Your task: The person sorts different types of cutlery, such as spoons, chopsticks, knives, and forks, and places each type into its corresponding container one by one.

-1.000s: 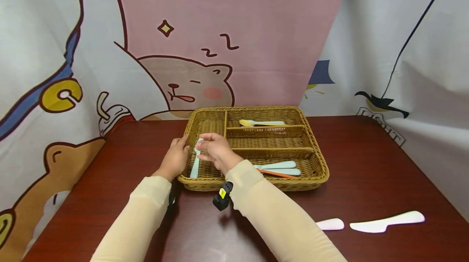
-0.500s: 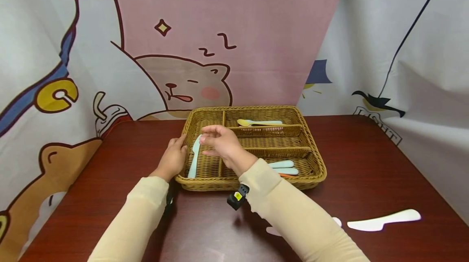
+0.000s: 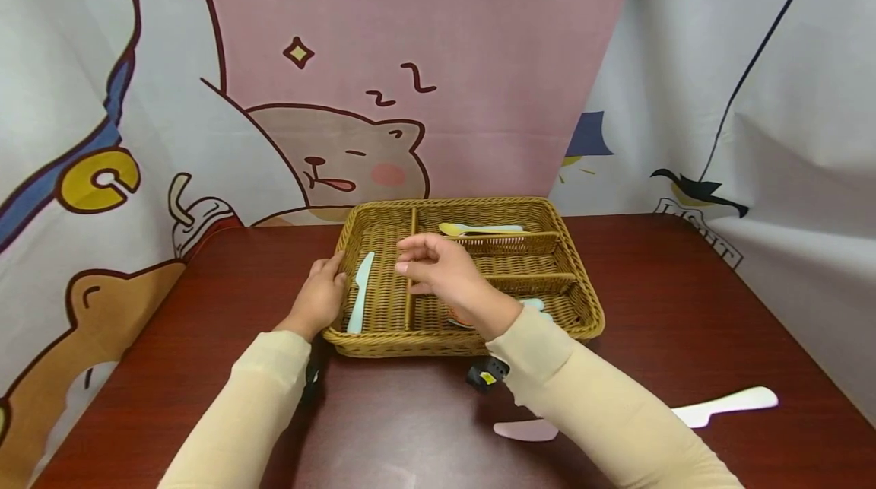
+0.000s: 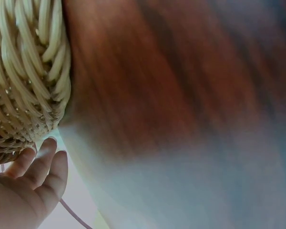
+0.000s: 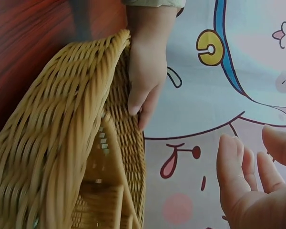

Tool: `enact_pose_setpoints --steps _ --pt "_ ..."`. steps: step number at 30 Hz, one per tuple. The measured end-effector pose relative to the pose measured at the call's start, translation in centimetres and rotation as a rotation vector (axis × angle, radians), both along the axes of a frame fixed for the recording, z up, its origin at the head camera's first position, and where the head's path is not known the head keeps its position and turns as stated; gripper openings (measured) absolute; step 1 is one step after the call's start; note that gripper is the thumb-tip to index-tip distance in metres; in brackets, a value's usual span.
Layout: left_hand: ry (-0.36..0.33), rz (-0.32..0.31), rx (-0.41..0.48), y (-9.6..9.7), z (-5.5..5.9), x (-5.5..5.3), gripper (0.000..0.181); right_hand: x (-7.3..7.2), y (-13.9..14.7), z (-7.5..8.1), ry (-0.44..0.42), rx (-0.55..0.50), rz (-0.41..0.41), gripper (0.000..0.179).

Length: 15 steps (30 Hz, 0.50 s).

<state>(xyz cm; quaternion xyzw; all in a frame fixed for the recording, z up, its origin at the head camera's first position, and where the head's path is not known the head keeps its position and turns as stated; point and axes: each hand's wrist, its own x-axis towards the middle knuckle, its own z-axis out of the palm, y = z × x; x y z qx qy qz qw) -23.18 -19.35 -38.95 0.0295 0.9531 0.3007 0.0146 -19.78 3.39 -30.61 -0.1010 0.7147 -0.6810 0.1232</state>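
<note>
In the head view, a pale green toy-like knife point(image 3: 360, 291) lies lengthwise in the left compartment of a woven cutlery basket point(image 3: 411, 344). My left hand point(image 3: 320, 297) holds the basket's left rim, thumb on the inner side; its other fingers point(image 4: 57, 174) show outside the wall in the left wrist view. Over the divider beside that compartment hovers my right hand point(image 3: 445, 272), fingers loosely bent and nothing between them. It partly covers the front right compartment, where pale handles point(image 3: 532, 303) and a bit of orange cutlery point(image 3: 460, 315) show.
The back compartment holds a yellow spoon point(image 3: 450, 230) and a pale handle point(image 3: 503, 230). On the dark red table point(image 3: 383, 413), a white knife point(image 3: 732, 404) and a pale pink piece of cutlery point(image 3: 525, 430) are partly under the right sleeve. A printed curtain point(image 3: 506, 93) hangs behind.
My right hand has left the pale green knife and moved right, out of the left compartment. The knife stays there at a slant. My left hand remains on the rim.
</note>
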Motion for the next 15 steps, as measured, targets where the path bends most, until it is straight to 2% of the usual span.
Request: enact_pose_setpoints --steps 11,15 --pt "-0.025 0.008 -0.006 -0.1 -0.1 0.0 0.051 1.6 4.0 -1.1 0.081 0.140 0.075 0.032" --pt "-0.018 0.003 -0.010 0.0 0.0 0.0 0.051 2.3 5.2 -1.6 0.111 0.142 0.104 0.032"
